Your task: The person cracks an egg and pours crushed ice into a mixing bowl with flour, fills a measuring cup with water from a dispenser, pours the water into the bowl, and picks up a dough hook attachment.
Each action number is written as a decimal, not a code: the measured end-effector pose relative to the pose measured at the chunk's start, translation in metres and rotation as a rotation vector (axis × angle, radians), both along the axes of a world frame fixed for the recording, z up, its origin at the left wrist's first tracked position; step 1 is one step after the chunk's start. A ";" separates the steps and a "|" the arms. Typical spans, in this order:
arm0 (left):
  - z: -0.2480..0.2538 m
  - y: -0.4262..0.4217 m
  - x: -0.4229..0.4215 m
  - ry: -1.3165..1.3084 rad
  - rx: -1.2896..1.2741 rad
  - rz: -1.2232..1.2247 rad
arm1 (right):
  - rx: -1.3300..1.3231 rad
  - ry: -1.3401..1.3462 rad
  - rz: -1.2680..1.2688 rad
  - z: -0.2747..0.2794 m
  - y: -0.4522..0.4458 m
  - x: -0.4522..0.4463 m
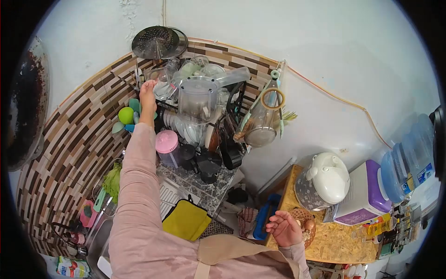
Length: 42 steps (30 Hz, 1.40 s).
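Observation:
My left hand [147, 96] is stretched far forward to the dish rack, its fingers closed at the edge of a clear container [160, 80]. The container's exact kind is hard to make out. Close beside it a large transparent appliance bowl [197, 100] rests upside down among glasses and plates [183, 128]. Low on the right, my right hand [284, 228] is held palm up with fingers apart and nothing in it. It is just left of a woven brown basket [304, 223] with small round items in it.
Below the rack stand a pink-lidded jar [167, 142] and black pots [209, 165]. A yellow cloth [186, 219] hangs at the counter edge. Strainers [261, 135] hang on the wall. A rice cooker [323, 181] and a purple-white box [364, 193] stand right. The sink [100, 239] is left.

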<state>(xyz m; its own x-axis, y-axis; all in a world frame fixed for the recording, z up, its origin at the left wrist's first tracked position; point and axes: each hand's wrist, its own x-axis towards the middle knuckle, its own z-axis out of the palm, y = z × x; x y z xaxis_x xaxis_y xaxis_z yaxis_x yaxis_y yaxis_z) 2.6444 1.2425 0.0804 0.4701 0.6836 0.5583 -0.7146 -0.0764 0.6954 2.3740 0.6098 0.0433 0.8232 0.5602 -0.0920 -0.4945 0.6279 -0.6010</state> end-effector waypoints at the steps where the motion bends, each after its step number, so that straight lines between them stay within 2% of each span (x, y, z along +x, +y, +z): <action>1: 0.004 0.002 0.000 0.046 0.050 0.021 | -0.005 0.003 -0.004 0.000 0.000 0.000; 3: 0.015 0.001 -0.004 0.128 0.105 0.053 | -0.014 0.011 -0.012 0.000 0.000 0.001; 6: 0.034 0.001 -0.017 0.242 0.320 0.051 | -0.019 0.004 -0.013 -0.002 0.001 0.003; 10: 0.043 0.007 -0.020 0.304 0.403 0.091 | -0.022 0.012 -0.008 -0.003 0.006 0.009; 11: 0.047 0.007 -0.022 0.353 0.436 0.169 | -0.024 0.017 -0.004 -0.002 0.008 0.010; 14: 0.051 0.004 -0.029 0.251 0.446 0.185 | -0.039 0.006 0.005 0.000 0.011 0.012; 17: 0.078 -0.028 -0.065 0.284 0.552 0.476 | -0.061 -0.019 0.008 0.002 0.008 0.014; 19: 0.092 -0.042 -0.085 0.149 0.446 0.408 | -0.088 -0.068 -0.002 0.005 0.002 0.017; 20: 0.104 -0.061 -0.104 0.092 0.480 0.362 | -0.108 -0.106 -0.012 0.009 -0.002 0.017; 23: 0.135 -0.109 -0.154 -0.071 0.643 0.176 | -0.157 -0.243 -0.012 0.020 -0.017 0.029; 25: 0.153 -0.164 -0.179 -0.179 0.672 -0.174 | -0.234 -0.366 -0.042 0.031 -0.027 0.038; 28: 0.171 -0.266 -0.203 -0.177 1.026 -0.605 | -0.344 -0.551 -0.147 0.052 -0.045 0.057; 32: 0.173 -0.432 -0.205 -0.262 1.462 -1.278 | -0.216 -0.748 -0.363 0.079 -0.064 0.065; 34: 0.160 -0.501 -0.209 -0.385 1.618 -1.534 | -0.120 -0.845 -0.167 0.074 -0.094 0.066; 37: 0.152 -0.586 -0.209 -0.338 1.688 -1.741 | -0.177 -0.782 0.251 0.058 -0.152 0.046; 40: 0.140 -0.665 -0.188 -0.307 1.687 -1.822 | -0.411 -0.726 0.493 0.057 -0.223 0.024; 42: 0.128 -0.721 -0.182 -0.261 1.674 -1.896 | -0.347 -0.581 0.487 0.036 -0.276 0.018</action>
